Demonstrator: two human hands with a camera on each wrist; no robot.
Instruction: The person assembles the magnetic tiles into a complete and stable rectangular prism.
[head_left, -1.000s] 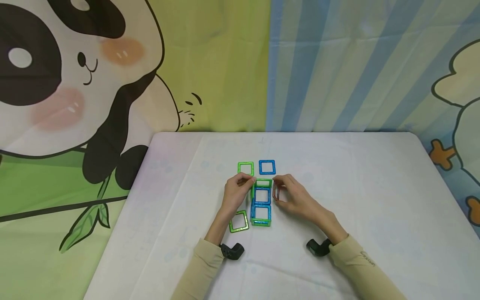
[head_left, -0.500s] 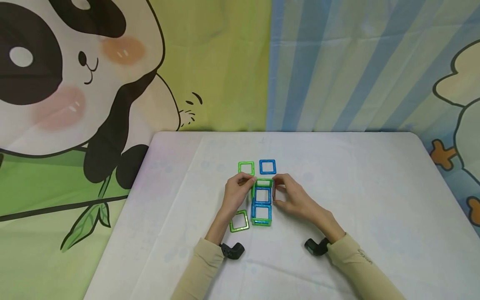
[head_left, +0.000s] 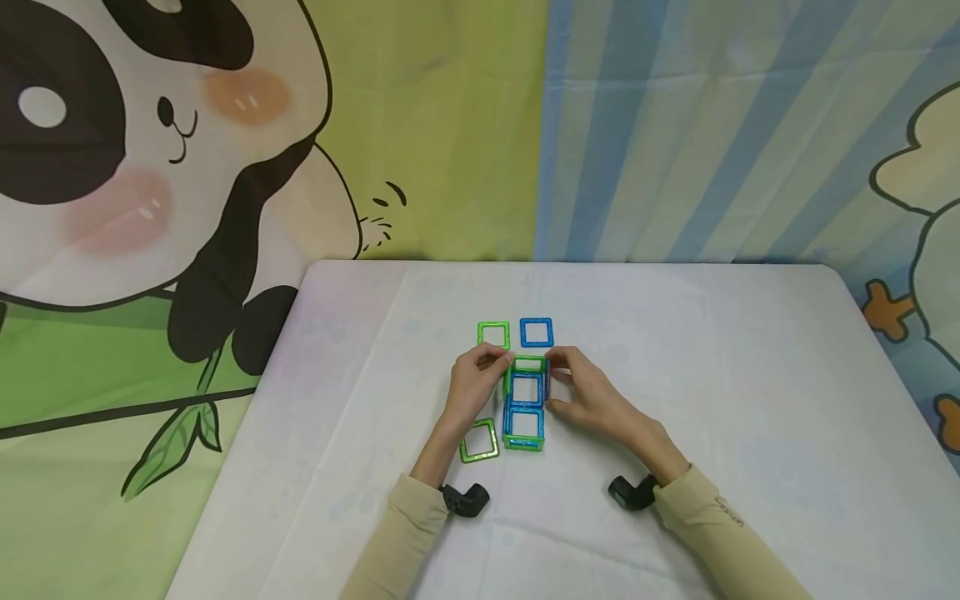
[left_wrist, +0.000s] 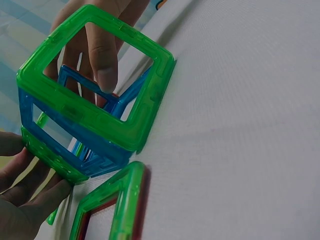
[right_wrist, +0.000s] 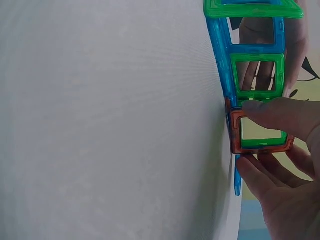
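Magnetic tiles form an open box: two blue floor tiles (head_left: 526, 407), green end walls, and a green and a blue tile along the left side. My left hand (head_left: 471, 385) holds the green left wall near its far corner, fingertips on its edge. My right hand (head_left: 592, 393) pinches a red square magnetic tile (right_wrist: 265, 149) between thumb and fingers. It stands upright along the far part of the box's right side, close against the floor tile's edge. In the left wrist view the near green wall (left_wrist: 70, 112) partly hides the inside.
A loose green tile (head_left: 481, 335) and a loose blue tile (head_left: 537, 344) lie beyond the box. Another green tile (head_left: 480, 457), with a reddish layer at its underside, lies at the near left. All rest on a white cloth-covered table (head_left: 720, 367).
My right hand has brought the red tile slightly left and turned it edge-on, up against the box's right side. The left hand has stayed in place at the green wall.
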